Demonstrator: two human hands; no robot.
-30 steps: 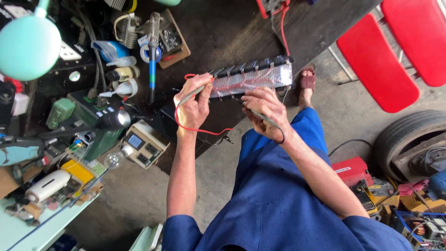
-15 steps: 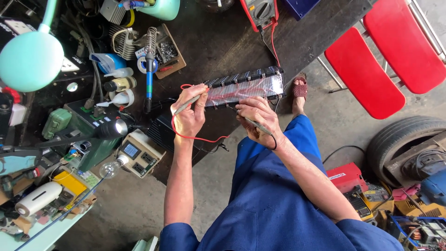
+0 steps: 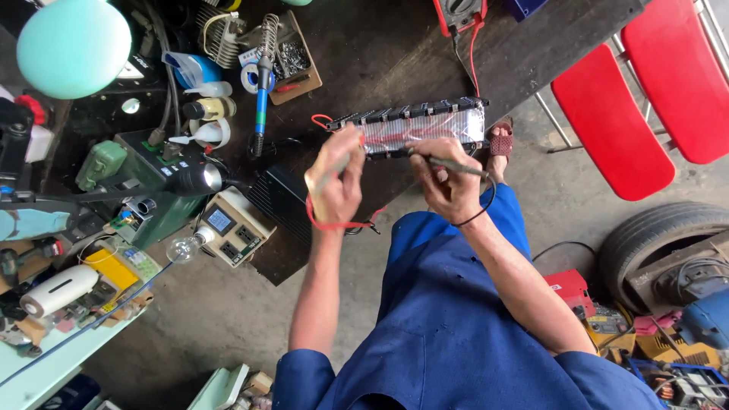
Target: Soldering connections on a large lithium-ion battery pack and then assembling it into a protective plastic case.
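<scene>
Gripping a thin metal-tipped probe (image 3: 454,164) with fingers curled tight around it, the right hand (image 3: 448,186) at the near edge of the dark workbench (image 3: 364,45), probe tip laid against the long silver-wrapped battery pack (image 3: 414,127); beside it the left hand (image 3: 336,184), fingers pinched together on a second slim probe (image 3: 334,173) with a red lead (image 3: 334,225) looped under the wrist, touching the pack's left end. Lying flat across the bench just beyond both hands, the pack, and farther back a blue-handled soldering iron (image 3: 262,95), a small box of parts (image 3: 292,57) and a red multimeter (image 3: 462,14).
</scene>
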